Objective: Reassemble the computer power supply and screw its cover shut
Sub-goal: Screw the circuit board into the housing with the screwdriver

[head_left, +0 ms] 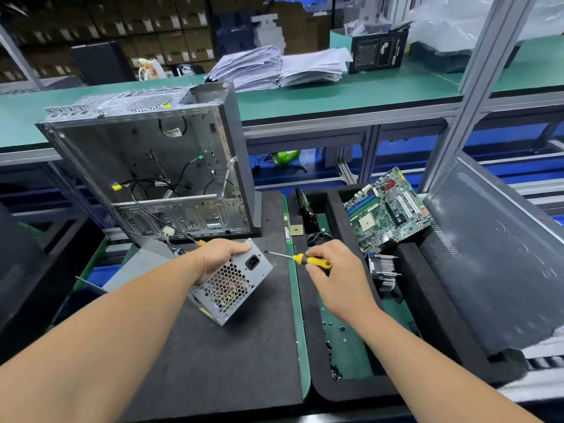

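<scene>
The left hand gripped the power supply on the black mat; the right hand pinched a yellow screwdriver, what looked like a screw on its tip. A jolt might have dropped that screw before it reached the hole.

Green-topped bench at twelve o'clock — grey aluminium upright at two, stacked brown cartons at eleven.

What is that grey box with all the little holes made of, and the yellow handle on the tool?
The grey perforated power supply box looks like bare sheet metal: dull silvery sheen, punched honeycomb holes, folded edges. The yellow-and-black screwdriver handle looks like smooth plastic, perhaps with rubbery black parts; its thin shaft looks like shiny steel.
</scene>
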